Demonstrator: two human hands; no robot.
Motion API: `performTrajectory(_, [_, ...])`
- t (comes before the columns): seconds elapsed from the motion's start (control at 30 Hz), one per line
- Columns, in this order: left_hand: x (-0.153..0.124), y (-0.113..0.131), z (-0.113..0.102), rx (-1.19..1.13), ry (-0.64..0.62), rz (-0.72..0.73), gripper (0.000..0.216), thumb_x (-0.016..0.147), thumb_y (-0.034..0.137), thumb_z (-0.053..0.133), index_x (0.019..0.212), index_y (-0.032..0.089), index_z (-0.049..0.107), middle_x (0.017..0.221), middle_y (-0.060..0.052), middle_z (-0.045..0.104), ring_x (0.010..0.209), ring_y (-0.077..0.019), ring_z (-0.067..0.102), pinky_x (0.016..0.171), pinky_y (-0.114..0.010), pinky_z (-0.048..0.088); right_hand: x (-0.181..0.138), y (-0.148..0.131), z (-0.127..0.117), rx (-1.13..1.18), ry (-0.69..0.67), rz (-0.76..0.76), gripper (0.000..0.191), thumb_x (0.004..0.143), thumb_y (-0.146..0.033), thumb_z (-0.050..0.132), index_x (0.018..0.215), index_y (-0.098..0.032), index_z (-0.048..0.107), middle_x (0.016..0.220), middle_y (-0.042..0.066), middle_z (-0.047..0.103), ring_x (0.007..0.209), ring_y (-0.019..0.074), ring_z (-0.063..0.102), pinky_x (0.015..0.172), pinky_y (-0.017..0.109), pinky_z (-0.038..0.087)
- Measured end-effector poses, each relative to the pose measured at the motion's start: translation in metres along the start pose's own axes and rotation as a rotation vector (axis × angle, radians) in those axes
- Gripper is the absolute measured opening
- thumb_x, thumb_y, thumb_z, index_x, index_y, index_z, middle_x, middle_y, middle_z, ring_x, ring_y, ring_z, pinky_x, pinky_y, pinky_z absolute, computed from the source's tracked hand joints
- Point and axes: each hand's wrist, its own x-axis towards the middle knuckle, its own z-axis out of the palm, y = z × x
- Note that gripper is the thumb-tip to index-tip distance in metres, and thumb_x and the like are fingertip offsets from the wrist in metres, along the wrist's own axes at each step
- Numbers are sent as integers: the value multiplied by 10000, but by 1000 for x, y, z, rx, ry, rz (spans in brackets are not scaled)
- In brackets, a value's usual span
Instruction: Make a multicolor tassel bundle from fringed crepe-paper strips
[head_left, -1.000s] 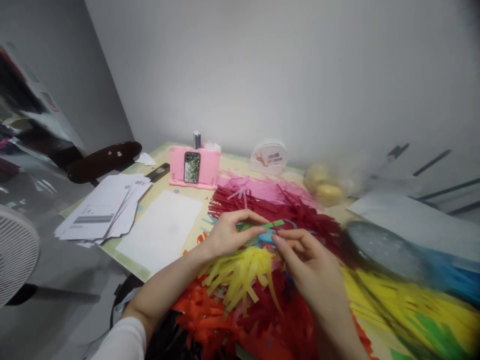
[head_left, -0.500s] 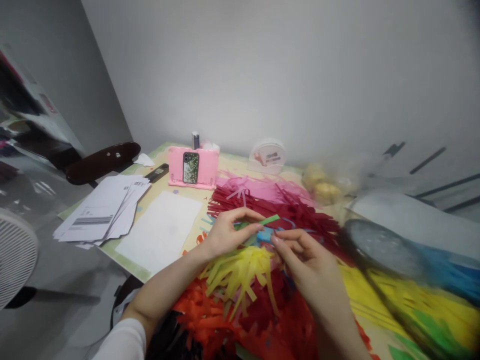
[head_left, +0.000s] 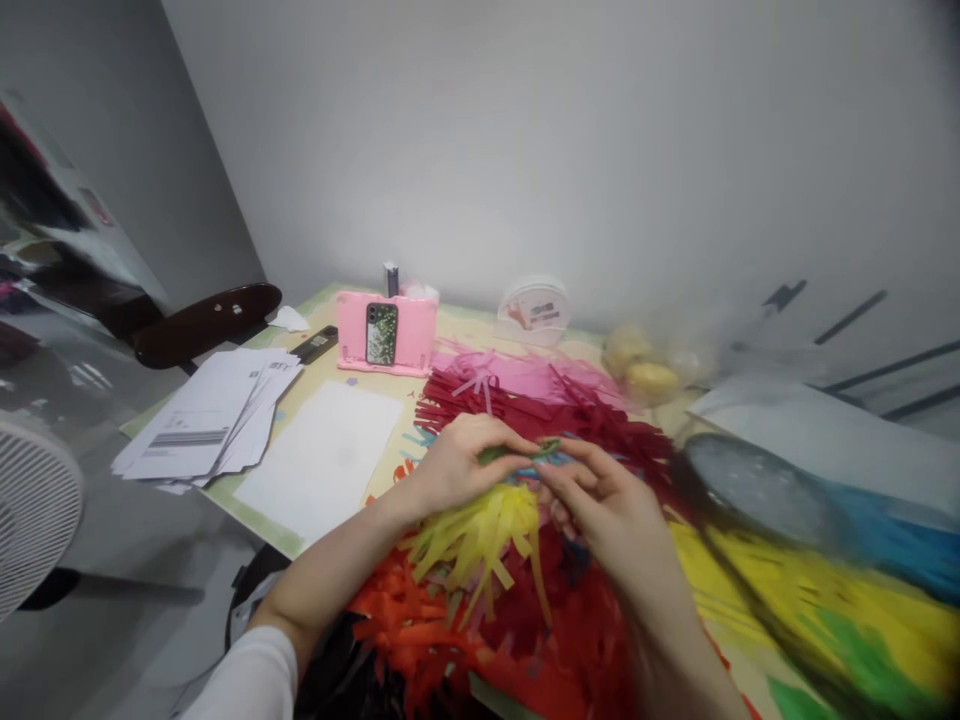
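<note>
One head-worn camera looks forward and down across the tabletop (head_left: pixel 465 325) to the wall (head_left: pixel 480 150) behind. It sits near enough for the left hand (head_left: pixel 469 465) and right hand (head_left: pixel 600 510) to loom just below centre, with floor (head_left: pixel 176 535) at left.

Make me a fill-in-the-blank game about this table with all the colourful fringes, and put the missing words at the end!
1. The fringed bunch just below the left hand in the picture is coloured ____.
2. The panel right behind the phone is coloured ____.
3. In the picture, the printed papers lie on the ____ side of the table.

Missing words: yellow; pink; left.
</note>
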Motion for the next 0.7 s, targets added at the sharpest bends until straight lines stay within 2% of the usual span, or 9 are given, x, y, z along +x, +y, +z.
performTrajectory(0.07, [3, 3, -3, 34, -16, -4, 171, 872, 307, 670, 947, 178, 753, 950, -70, 768, 911, -191, 673, 911, -309, 468, 1, -5, -2, 1, -30, 21, 525, 638, -590, 792, 915, -206, 567, 498, -49, 585, 355, 103, 454, 322, 216, 327])
performTrajectory(0.23, [8, 20, -11, 27, -59, -34, 175, 874, 290, 663, 960, 166, 753, 956, -67, 769, 882, -175, 676, 842, -274, 484, -4, -22, -11, -25, -83, 28, 692, 614, -613, 797, 1111, -186, 575, 505, -50, 599, 368, 121, 481, 328, 227, 368])
performTrajectory(0.3, [8, 28, -12, 39, -92, 1, 157, 868, 272, 670, 937, 159, 754, 928, -63, 771, 857, -167, 677, 813, -261, 482, -5, -23, -13, -13, -83, -4, 645, 611, -604, 800, 1053, -170, 618, 504, -42, 598, 372, 117, 480, 333, 228, 370])
performTrajectory(0.4, [4, 36, -9, 136, -134, 49, 123, 863, 256, 680, 913, 170, 751, 919, -55, 771, 857, -164, 669, 834, -271, 465, -3, -21, -15, -14, -70, -60, 491, 592, -545, 833, 847, -151, 686, 520, -18, 609, 392, 102, 475, 359, 226, 364])
performTrajectory(0.47, [0, 39, -6, 252, -151, 70, 111, 872, 251, 672, 919, 184, 745, 932, -48, 769, 886, -172, 652, 879, -298, 439, -1, -23, -18, 5, -9, -105, 431, 568, -502, 860, 763, -160, 685, 603, -4, 646, 441, 93, 490, 397, 226, 376])
performTrajectory(0.57, [-8, 37, -5, 438, -179, 57, 110, 894, 241, 641, 939, 199, 733, 966, -37, 765, 943, -192, 620, 912, -338, 389, 0, -37, -33, 108, 161, -191, 406, 632, -519, 821, 804, -210, 621, 725, -21, 663, 495, 79, 490, 424, 216, 351])
performTrajectory(0.63, [-12, 34, -7, 525, -182, 22, 113, 900, 235, 627, 944, 205, 727, 984, -32, 761, 968, -199, 604, 910, -349, 364, -1, -51, -54, 182, 284, -253, 372, 699, -497, 786, 839, -244, 554, 722, -38, 646, 492, 71, 483, 438, 222, 326])
performTrajectory(0.7, [-15, 32, -10, 582, -167, -2, 117, 899, 234, 624, 952, 209, 725, 993, -27, 760, 978, -203, 594, 905, -355, 344, -4, -63, -83, 145, 433, -337, 336, 737, -455, 768, 832, -252, 518, 690, -36, 634, 500, 74, 515, 471, 249, 337])
